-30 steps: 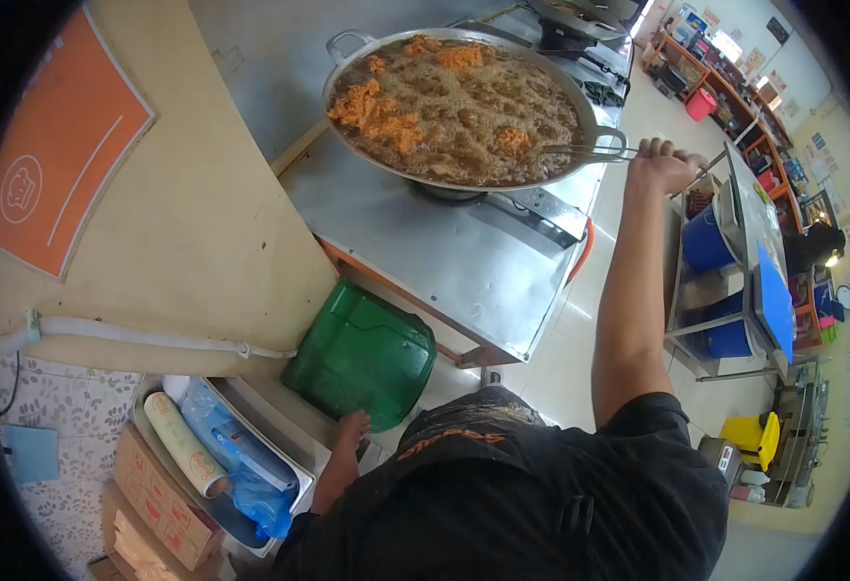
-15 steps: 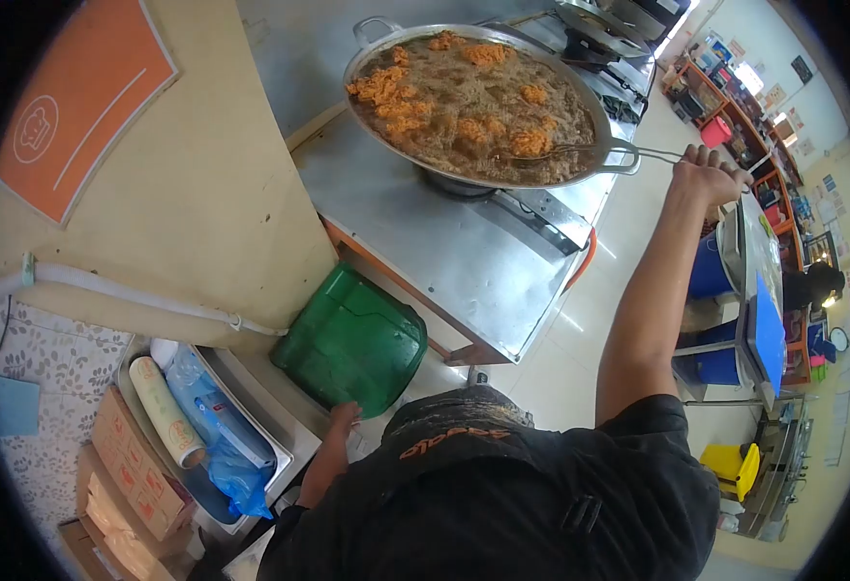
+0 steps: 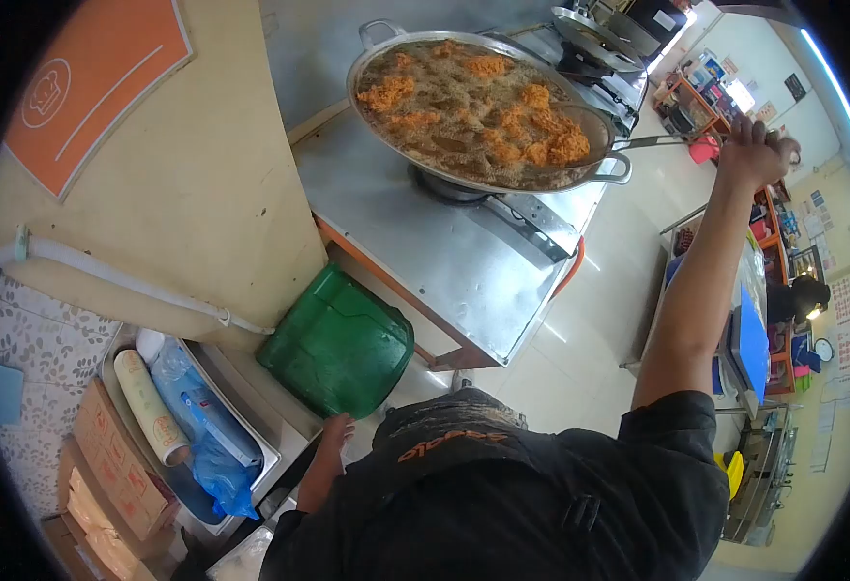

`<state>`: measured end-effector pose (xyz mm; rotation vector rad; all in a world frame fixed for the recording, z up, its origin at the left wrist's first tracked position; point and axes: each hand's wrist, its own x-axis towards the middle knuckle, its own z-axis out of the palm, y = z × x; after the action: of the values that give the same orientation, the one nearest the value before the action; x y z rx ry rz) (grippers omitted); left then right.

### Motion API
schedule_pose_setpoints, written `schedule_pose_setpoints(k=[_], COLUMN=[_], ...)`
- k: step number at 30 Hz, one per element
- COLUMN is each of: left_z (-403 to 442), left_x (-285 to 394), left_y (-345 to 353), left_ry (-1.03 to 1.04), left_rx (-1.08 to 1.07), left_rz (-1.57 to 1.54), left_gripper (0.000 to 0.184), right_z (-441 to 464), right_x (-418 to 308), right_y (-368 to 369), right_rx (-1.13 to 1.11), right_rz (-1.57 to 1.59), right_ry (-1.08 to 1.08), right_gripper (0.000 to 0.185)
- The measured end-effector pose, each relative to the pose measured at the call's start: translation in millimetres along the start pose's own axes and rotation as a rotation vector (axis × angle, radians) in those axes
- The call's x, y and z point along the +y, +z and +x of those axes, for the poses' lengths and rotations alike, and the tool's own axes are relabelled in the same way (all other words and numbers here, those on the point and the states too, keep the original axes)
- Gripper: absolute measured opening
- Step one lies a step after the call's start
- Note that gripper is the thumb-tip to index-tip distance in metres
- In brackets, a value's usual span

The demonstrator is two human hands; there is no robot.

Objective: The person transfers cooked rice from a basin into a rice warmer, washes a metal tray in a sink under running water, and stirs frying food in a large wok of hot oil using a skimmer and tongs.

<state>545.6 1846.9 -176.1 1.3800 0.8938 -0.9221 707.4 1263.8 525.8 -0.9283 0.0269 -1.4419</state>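
My right hand [image 3: 758, 155] is wrapped round the long handle of a skimmer [image 3: 652, 141]. The skimmer's head lies in the right side of a wide metal wok [image 3: 435, 177], partly hidden by the oil and food. Orange-brown fried pieces [image 3: 556, 136] cluster there in bubbling oil, with others [image 3: 386, 94] toward the left and far rim. Low at my left side, my left hand [image 3: 328, 445] hangs with its fingers loosely extended, and I see nothing in it. It is just below the green bin [image 3: 338, 339], apparently apart from it.
The wok sits on a burner on a steel table [image 3: 425, 266]. A second pan [image 3: 594, 39] stands at the back right. To the left is a metal container [image 3: 265, 474] with a paper roll and blue plastic, beside cardboard boxes [image 3: 120, 460]. A table with a blue board [image 3: 749, 344] stands right.
My right hand has moved up and to the right with the skimmer. Fried pieces have gathered at the wok's right side. My left hand has shifted slightly left and down.
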Motion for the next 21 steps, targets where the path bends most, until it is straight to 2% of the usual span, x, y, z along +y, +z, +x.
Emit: schedule_pose_setpoints(k=[3,4,7,8,9,10,12,14,15,17,21], left_z=[-7.4,-8.1,-11.0,-11.4,-10.6,-9.4,-8.6,-8.0,-6.8,-6.0,-4.3], left_x=[-5.5,-6.1,-10.0,-12.0,-14.6,-16.0,-17.7,-21.4,-25.2,-32.5,-35.9], left_y=[-0.6,-0.2,-2.1,-2.9,-2.6,-2.4,-1.3,-1.7,-1.6,-0.3,10.8], left_ry=[0.013,0.016,0.017,0.018,0.018,0.019,0.021,0.038,0.053,0.062,0.04], left_rx=[0.014,0.025,0.004,0.0,-0.005,-0.01,-0.003,-0.002,-0.005,-0.002,0.01], left_rz=[-0.012,-0.01,-0.027,-0.036,-0.046,-0.056,-0.067,-0.096,-0.119,-0.152,-0.18], left_gripper=[0.043,0.043,0.043,0.042,0.041,0.041,0.04,0.04,0.04,0.041,0.04], right_z=[15.9,3.5,-27.7,-30.8,-18.0,-15.1,-19.8,-106.4,-132.8,-151.5,-178.8], right_x=[4.0,6.3,12.3,21.5,35.0,42.8,36.6,33.1,43.8,49.0,49.2], right_y=[8.3,25.9,65.8,71.3,74.8,83.5,93.1,143.2,161.6,178.4,201.7], right_rx=[-0.275,-0.215,-0.321,-0.397,-0.535,-0.649,-0.918,-0.832,-0.675,-0.751,-0.911], right_rz=[-0.058,0.035,-0.078,-0.202,-0.459,-0.687,-0.72,-0.421,-0.461,-0.657,-0.697], right_ry=[0.023,0.045,-0.066,-0.154,-0.292,-0.466,-0.332,-0.165,-0.347,-0.359,-0.457], right_gripper=[0.043,0.032,0.02,0.014,0.004,0.014,0.024,0.046,0.046,0.047,0.047])
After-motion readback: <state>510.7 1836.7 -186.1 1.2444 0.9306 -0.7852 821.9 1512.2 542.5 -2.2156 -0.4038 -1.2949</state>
